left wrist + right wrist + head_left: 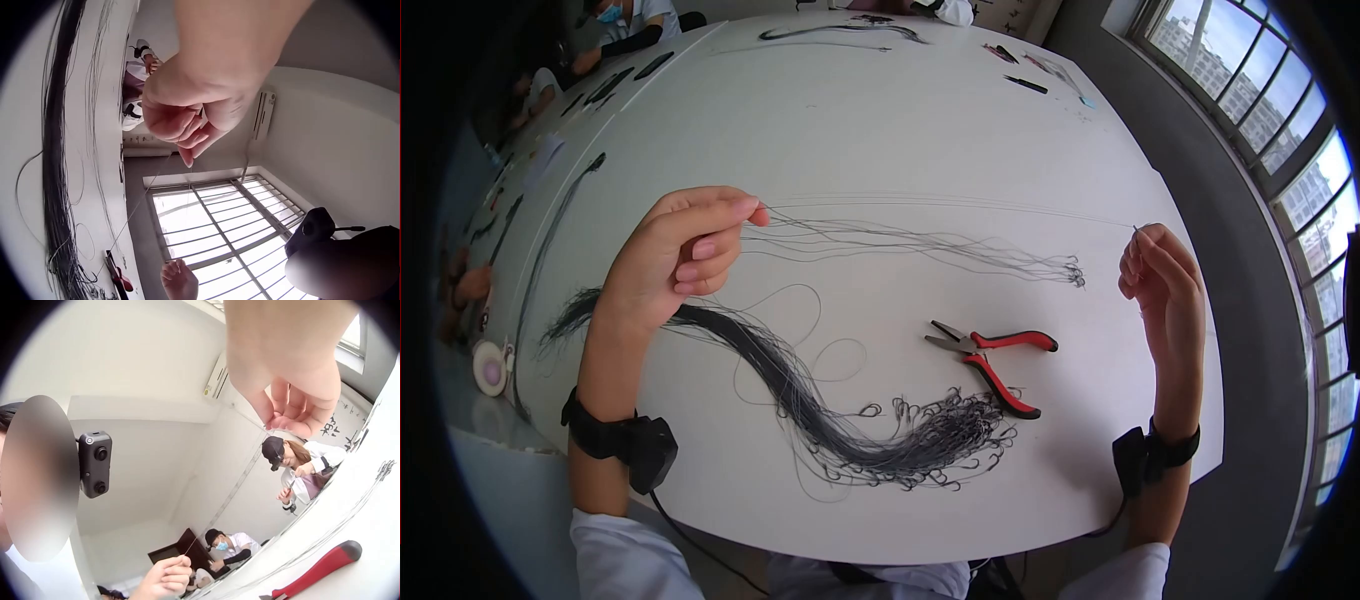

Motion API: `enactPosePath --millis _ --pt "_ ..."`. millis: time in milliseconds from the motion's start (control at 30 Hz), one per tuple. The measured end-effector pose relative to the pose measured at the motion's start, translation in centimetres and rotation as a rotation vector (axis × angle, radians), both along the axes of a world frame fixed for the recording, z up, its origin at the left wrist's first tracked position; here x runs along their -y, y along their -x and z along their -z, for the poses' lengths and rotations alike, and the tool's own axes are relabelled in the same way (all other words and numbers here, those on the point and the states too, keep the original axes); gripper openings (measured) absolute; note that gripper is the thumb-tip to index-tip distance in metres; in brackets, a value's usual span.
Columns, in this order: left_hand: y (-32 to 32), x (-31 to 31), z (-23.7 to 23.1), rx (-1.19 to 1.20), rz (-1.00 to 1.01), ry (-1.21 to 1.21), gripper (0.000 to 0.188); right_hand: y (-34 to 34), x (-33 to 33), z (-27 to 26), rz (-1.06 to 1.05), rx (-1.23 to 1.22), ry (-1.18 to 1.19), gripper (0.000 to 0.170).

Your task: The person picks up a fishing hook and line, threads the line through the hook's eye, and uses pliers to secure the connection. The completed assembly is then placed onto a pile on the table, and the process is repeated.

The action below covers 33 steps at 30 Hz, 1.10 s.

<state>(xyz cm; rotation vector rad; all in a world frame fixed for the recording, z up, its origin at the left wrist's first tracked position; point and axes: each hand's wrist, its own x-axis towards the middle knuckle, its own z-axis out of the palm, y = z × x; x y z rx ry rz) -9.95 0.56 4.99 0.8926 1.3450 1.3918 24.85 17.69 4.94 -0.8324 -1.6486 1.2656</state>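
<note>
In the head view my left hand [670, 245] is raised over the white table, thumb and forefinger pinching the end of a thin fishing line [1000, 206]. The line stretches across to my right hand [1168, 275], whose fingertips pinch a small dark fish hook [1137, 231] at its far end. Below the line lies a loose bunch of hooked lines [910, 241], hooks toward the right. Nearer me rests a thick dark bundle of hooked lines [770, 365], its hooks massed at the right end. Red-and-black pliers [1015, 341] lie open beside it, one handle by the hooks.
The white table [880, 130] curves away to the far side. More dark lines [840, 33] lie at the back, with a black tool [1026, 85] at the back right. A roll [493, 368] sits at the left edge. Another person [635, 25] sits at the far left.
</note>
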Motion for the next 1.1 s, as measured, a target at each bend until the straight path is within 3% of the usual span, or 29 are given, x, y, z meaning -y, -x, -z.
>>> enactPosePath --millis 167,233,300,367,433,467,567,633,667,800,867,900,933,1000,1067,1100 --pt "0.9 0.4 -0.1 -0.14 0.217 0.096 0.016 -1.0 -1.8 1.3 0.028 0.04 0.038 0.02" --pt "1.4 0.6 -0.1 -0.172 0.206 0.118 0.018 -1.4 -2.4 1.5 0.024 0.025 0.091 0.021" --pt "2.6 0.4 0.7 0.07 0.218 -0.059 0.021 -1.5 -2.6 1.6 0.047 0.039 0.1 0.021" --pt "4.0 0.1 1.3 0.322 0.163 -0.228 0.02 -2.2 -3.3 2.2 0.053 0.123 0.172 0.02" --pt "4.4 0.0 1.6 0.323 -0.144 -0.254 0.019 -2.0 -3.2 2.4 0.091 0.251 0.195 0.024" --pt "5.0 0.1 1.6 0.329 -0.135 -0.255 0.019 -2.1 -3.5 2.7 0.115 0.327 0.179 0.024" --pt "6.7 0.6 1.9 0.137 -0.293 -0.083 0.022 -1.3 -3.6 3.6 0.156 0.469 0.152 0.022" --pt "8.0 0.4 3.1 -0.77 -0.564 0.143 0.026 -1.0 -3.7 4.3 0.175 0.534 0.139 0.021" --pt "9.5 0.5 4.4 -1.023 -0.647 0.12 0.024 -1.0 -4.0 4.8 0.157 0.561 0.099 0.02" --pt "8.9 1.1 4.4 -1.219 -0.657 0.302 0.02 -0.6 -4.1 5.2 0.165 0.624 0.046 0.021" --pt "6.7 0.6 4.9 -1.61 -0.718 0.044 0.021 -0.5 -3.9 4.9 0.166 0.683 0.054 0.023" --pt "5.5 0.4 4.2 -1.459 -0.602 0.064 0.022 -0.4 -3.9 5.0 0.174 0.687 0.051 0.023" --pt "4.6 -0.1 4.4 -1.462 -0.542 -0.119 0.016 -0.6 -4.2 5.1 0.176 0.707 0.065 0.023" --pt "0.3 -0.4 2.3 -1.071 -0.177 -0.103 0.014 -0.8 -4.3 5.1 0.145 0.69 0.063 0.022" --pt "-2.8 -0.1 1.7 -0.974 0.114 -0.098 0.012 -1.2 -4.3 5.3 0.098 0.668 0.058 0.016" --pt "-3.5 0.1 1.9 -1.067 0.202 -0.162 0.011 -1.0 -4.1 5.2 0.088 0.665 0.058 0.016"
